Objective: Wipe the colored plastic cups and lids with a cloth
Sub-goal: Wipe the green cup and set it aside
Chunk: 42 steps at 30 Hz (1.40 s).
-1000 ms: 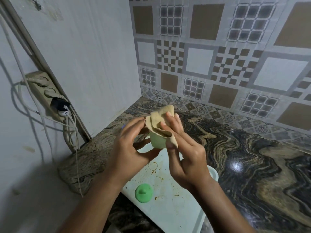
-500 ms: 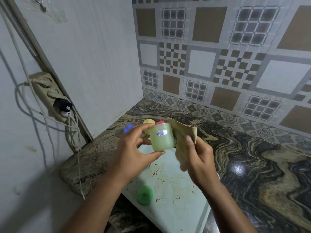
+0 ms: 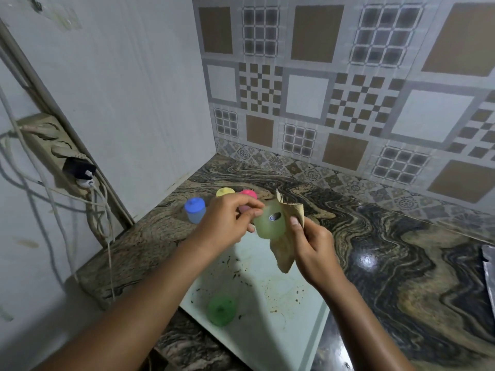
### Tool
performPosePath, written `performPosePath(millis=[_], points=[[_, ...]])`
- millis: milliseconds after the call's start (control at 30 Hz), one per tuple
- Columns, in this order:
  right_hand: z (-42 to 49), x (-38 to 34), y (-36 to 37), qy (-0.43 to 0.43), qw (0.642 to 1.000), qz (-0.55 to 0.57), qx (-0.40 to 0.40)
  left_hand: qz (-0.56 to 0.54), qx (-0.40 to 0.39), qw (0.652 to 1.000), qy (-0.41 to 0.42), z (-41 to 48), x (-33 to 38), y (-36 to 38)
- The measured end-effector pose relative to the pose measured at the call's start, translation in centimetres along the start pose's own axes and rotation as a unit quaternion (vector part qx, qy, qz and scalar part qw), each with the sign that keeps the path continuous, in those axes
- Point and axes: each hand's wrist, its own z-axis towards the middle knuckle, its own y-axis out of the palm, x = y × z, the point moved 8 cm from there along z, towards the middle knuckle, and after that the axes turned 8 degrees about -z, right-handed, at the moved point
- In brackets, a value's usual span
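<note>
My left hand [image 3: 227,222] grips a pale green plastic cup [image 3: 269,226] by its rim side, tilted, with a small oval sticker facing me. My right hand [image 3: 312,245] pinches a beige cloth [image 3: 288,236] that lies against the cup's right side and hangs below it. A green lid [image 3: 221,309] lies on the pale stained board [image 3: 267,303] below my hands. Behind my left hand stand a blue cup with lid [image 3: 195,209], a yellow lid [image 3: 225,192] and a pink lid [image 3: 248,194]; their cups are mostly hidden.
The marbled countertop [image 3: 388,250] runs to a tiled back wall. A white panel closes off the left side, with a power strip [image 3: 51,151] and hanging cables beside it. A metal object [image 3: 489,274] pokes in at the right edge.
The cloth came out of the cup's mouth and moved to its right side. My left hand turned the cup, now tilted. The blue, yellow and pink lidded cups came into view behind.
</note>
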Motion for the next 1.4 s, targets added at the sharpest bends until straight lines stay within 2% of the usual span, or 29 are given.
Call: performPosePath(millis=[200, 400, 600, 967, 1267, 1400], points=[[3.6, 3.5, -0.5, 0.025, 0.998, -0.052, 0.020, 0.151, -0.055, 0.984, 0.082, 5.4, -0.8, 4.0], [7.5, 8.0, -0.1, 0.095, 0.992, -0.086, 0.024, 0.267, -0.060, 0.958, 0.089, 10.3, -4.1, 8.5], [9.1, 11.8, 1.9, 0.152, 0.984, -0.087, 0.020, 0.314, -0.058, 0.946, 0.051, 12.2, -8.3, 11.9], [9.3, 13.6, 2.6, 0.151, 0.982, -0.112, 0.012, 0.334, -0.107, 0.937, 0.010, 11.8, -13.0, 14.2], [8.9, 13.1, 2.1, 0.156, 0.982, -0.104, 0.025, 0.289, -0.073, 0.953, 0.060, 11.2, -11.9, 13.3], [8.9, 11.3, 0.6, 0.130, 0.983, -0.116, 0.058, 0.241, -0.054, 0.964, 0.098, 11.0, -8.6, 11.6]])
